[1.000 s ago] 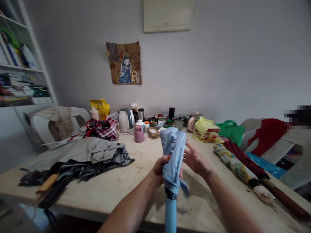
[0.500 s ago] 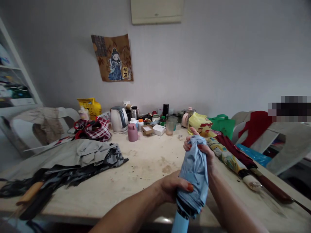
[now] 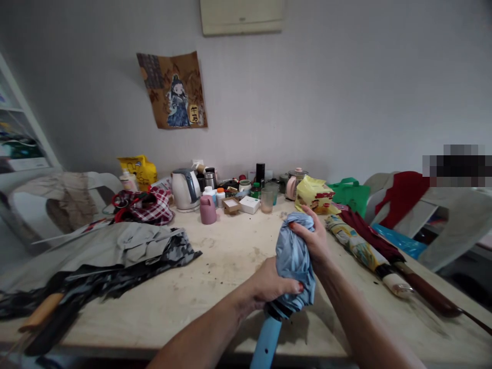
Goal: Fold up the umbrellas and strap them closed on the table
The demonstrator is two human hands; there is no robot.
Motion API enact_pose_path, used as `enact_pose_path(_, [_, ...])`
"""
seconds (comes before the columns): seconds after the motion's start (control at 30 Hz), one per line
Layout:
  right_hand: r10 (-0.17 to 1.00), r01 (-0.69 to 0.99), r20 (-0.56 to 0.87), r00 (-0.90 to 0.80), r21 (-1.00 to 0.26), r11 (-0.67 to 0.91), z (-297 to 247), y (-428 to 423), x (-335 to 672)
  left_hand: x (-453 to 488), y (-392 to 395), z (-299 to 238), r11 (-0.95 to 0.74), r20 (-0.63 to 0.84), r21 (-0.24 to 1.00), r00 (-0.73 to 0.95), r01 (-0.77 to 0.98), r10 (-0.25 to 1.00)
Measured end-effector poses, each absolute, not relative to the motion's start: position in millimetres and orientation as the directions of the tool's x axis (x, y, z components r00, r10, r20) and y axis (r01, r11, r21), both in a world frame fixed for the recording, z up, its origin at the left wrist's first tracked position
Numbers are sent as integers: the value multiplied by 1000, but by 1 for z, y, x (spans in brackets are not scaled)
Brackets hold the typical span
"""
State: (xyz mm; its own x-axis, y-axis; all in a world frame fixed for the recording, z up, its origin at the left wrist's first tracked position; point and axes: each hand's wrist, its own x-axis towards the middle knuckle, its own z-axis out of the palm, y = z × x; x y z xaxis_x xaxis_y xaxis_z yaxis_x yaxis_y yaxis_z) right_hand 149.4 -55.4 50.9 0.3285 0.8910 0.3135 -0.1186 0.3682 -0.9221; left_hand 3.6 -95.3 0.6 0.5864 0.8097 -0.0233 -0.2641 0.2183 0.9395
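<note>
A light blue folded umbrella [image 3: 294,251] is held between both my hands over the near part of the table, its blue handle [image 3: 266,341] pointing down toward me. My left hand [image 3: 274,282] wraps round the lower canopy, thumb across the front. Higher up, my right hand [image 3: 309,230] grips the bunched cloth near the top, its thumb pressed on the folds. The fingers behind the canopy are hidden. To the right lie a yellow patterned umbrella [image 3: 353,246] and a dark red one [image 3: 369,233] with a brown handle.
Grey and black umbrellas [image 3: 126,246] are spread at the left of the table [image 3: 230,256]. Along the wall stand a kettle [image 3: 185,189], a pink jug [image 3: 208,210], cups and small boxes. A yellow bag [image 3: 313,195] and a green bag [image 3: 351,197] sit at the back right.
The umbrella's handle has swung further left and more of it shows. My right hand has turned, its thumb now on the front of the canopy top. The view has shifted slightly.
</note>
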Motion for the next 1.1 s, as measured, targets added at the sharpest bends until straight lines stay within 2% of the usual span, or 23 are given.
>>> enact_pose_path(0.13, [923,-260,282,263,-900,350,50,-57,148,4,-97,5,138,-5,971,563,-195,827])
enact_pose_path(0.3, [849,73,355,391,-932,356,47,-54,139,3,-94,2,-128,136,991,322,-47,937])
enact_pose_path(0.37, [865,8,304,400,-945,328,48,-52,140,0,-95,5,-160,155,987,330,-12,931])
enact_pose_path(0.47, [927,-276,185,328,-919,281,52,-53,145,-5,-97,14,-41,82,995,552,-86,830])
enact_pose_path(0.57, [941,-360,213,263,-883,301,55,-60,146,-6,-100,20,124,59,970,695,-211,717])
enact_pose_path(0.7, [962,-380,206,181,-887,262,56,-67,137,-3,-99,14,288,5,913,714,-288,700])
enact_pose_path(0.83, [948,-505,266,177,-802,319,57,-62,138,-6,-92,12,285,-19,905,642,-314,766])
enact_pose_path(0.9, [900,-461,338,276,-775,432,57,-58,142,-9,-88,16,246,-17,914,575,-323,818])
enact_pose_path(0.97, [834,-308,417,361,-791,528,56,-57,145,-11,-86,20,194,-5,928,508,-319,861])
enact_pose_path(1.03, [819,-124,468,333,-839,530,55,-57,147,-13,-85,24,152,4,942,464,-298,886])
enact_pose_path(1.1, [836,-45,472,282,-863,503,57,-59,151,-14,-84,26,148,-2,948,458,-283,889])
